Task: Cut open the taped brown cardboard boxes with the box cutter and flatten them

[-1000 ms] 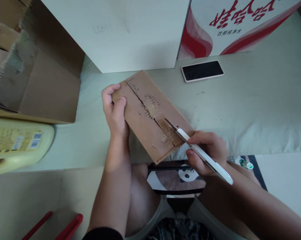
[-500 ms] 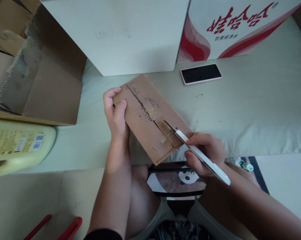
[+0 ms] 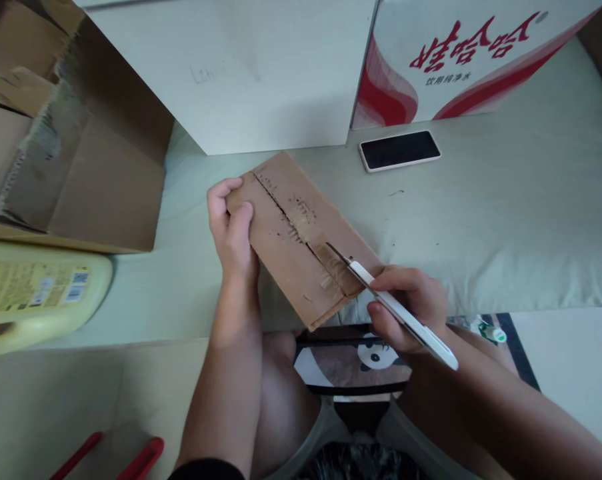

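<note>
My left hand [image 3: 235, 223] grips the upper left end of a brown cardboard box [image 3: 275, 247], thumb on top and fingers around the edge. The box is tilted, and a slit runs along the middle of its top face, with worn tape at the lower right end. In my right hand [image 3: 413, 303] is a white-handled utility knife [image 3: 405, 317], held between thumb and fingers. Its dark blade points up and left over the taped part of the slit; whether the tip touches the cardboard I cannot tell.
A phone [image 3: 399, 151] lies on the pale green cloth [image 3: 505, 220]. Behind stand a white box [image 3: 261, 80] and a red-and-white carton [image 3: 461, 73]. At left are an open cardboard carton [image 3: 111, 180] and a yellow jug [image 3: 41, 293]. Red handles [image 3: 143, 457] show at lower left.
Almost nothing differs. The knife and my right hand have shifted very slightly to the left, and the view has tipped a little. Both holds are the same.
</note>
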### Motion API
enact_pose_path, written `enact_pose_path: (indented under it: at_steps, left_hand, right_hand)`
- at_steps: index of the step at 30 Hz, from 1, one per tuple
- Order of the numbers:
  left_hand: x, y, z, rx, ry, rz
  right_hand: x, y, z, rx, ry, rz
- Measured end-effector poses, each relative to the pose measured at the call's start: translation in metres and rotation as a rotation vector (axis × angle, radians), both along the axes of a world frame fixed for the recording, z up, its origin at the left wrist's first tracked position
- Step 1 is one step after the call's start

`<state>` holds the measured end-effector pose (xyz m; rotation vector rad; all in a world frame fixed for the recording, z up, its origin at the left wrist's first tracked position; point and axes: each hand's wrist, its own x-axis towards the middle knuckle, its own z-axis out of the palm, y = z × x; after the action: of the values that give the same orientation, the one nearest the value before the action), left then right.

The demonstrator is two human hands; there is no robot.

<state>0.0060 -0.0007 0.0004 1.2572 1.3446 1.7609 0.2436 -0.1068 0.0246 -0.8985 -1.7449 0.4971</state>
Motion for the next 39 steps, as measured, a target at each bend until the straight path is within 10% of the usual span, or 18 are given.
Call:
enact_pose_path:
  at_steps: [39]
  left_hand:
    - [0.0027, -0.0006, 0.0035, -0.03, -0.017, 0.008]
  right_hand:
    - [-0.0005, 0.0013, 0.0009, -0.011, 0.005, 0.018]
